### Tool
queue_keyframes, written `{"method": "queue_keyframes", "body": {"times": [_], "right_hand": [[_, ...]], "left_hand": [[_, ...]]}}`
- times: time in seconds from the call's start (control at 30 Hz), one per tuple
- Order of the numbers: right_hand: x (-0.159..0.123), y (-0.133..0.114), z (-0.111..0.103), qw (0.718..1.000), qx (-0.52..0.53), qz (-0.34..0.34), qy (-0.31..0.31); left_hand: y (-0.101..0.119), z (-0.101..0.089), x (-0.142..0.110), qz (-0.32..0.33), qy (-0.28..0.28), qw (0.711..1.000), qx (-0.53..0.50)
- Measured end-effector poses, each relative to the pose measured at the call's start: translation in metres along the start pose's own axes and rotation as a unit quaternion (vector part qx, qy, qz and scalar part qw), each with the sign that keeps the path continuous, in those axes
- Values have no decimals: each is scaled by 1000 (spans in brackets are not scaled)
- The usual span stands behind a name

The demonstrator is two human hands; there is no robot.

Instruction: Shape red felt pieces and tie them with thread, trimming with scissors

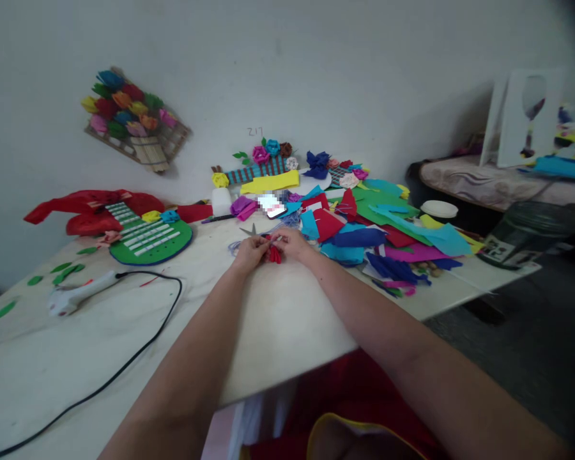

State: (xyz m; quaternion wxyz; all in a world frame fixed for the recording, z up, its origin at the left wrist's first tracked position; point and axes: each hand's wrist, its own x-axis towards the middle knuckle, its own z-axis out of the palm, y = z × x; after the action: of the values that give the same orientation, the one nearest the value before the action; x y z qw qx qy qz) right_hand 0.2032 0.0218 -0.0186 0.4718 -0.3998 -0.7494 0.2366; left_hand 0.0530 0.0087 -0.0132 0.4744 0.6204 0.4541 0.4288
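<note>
Nearest us, the bare front of the counter [287,332]; a black cord [138,350] crosses its left part to a white gun-shaped tool [86,292] lying on its side. Farther in, our left hand [252,251] and right hand [290,244] are close together above the counter, fingers pinched on a small red paper piece [275,256]. The piece sits between the two hands, its loose end hanging toward us; its exact shape is too small for us to tell.

Just beyond the left hand we note scissors [251,232], blades spread. To the right lies a heap of coloured paper [333,225], with a dark glass jar [527,233] near the counter's right edge. At left, a green guitar-shaped board [146,246] bears white strips. Farther back: a phone [274,206], then a yellow paper strip [271,183]. On the wall, we record a paper-flower bouquet [124,110].
</note>
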Motion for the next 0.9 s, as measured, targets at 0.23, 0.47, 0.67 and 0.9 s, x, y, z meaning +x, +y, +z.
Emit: {"method": "queue_keyframes", "body": {"times": [0.23, 0.47, 0.67, 0.9], "right_hand": [[1, -3, 2, 980, 141, 132, 52], [-3, -17, 2, 937, 287, 196, 31], [-3, -15, 4, 931, 297, 210, 42], [-4, -17, 1, 956, 197, 213, 47]], "left_hand": [[-2, 0, 1, 12, -5, 1000, 7], [4, 2, -3, 8, -1, 1000, -9], [3, 3, -2, 26, 29, 999, -12], [0, -2, -1, 34, 98, 990, 92]]}}
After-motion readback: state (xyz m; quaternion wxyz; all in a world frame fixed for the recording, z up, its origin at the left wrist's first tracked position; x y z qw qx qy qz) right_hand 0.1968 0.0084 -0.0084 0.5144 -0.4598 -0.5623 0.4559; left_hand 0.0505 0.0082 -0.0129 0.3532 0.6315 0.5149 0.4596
